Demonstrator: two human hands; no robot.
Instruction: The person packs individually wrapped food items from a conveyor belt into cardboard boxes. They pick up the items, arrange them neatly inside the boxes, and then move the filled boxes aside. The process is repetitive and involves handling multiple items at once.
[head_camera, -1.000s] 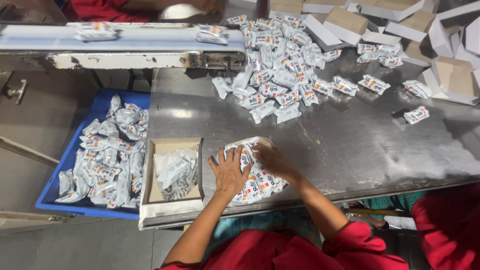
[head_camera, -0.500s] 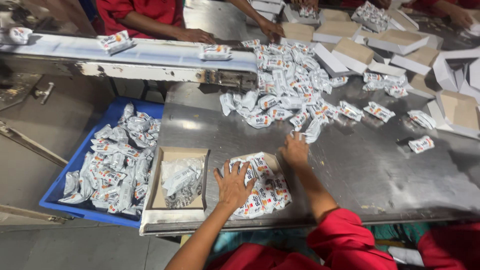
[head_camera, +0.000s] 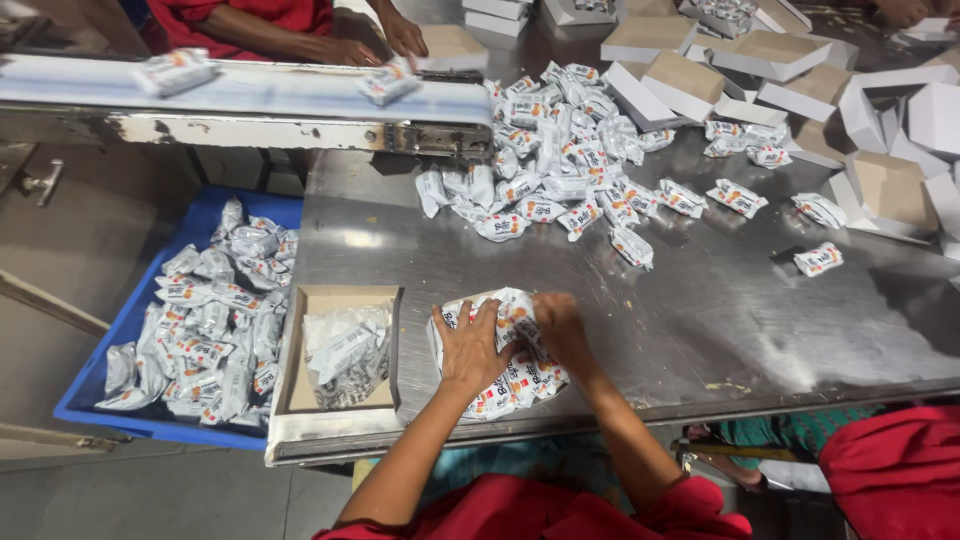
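White snack packets (head_camera: 505, 360) (orange-marked) bunched under both hands (head_camera: 515, 335)

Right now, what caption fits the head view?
Both hands press a pile of white snack packets on a steel table.

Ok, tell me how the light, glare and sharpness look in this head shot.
Head view: overhead light throws a soft glare patch on the steel table; the far right of the tabletop falls into shadow; the packets and both hands, left and right, on the small pile of packets look reasonably sharp; the table edges bow slightly, a wide-lens effect.
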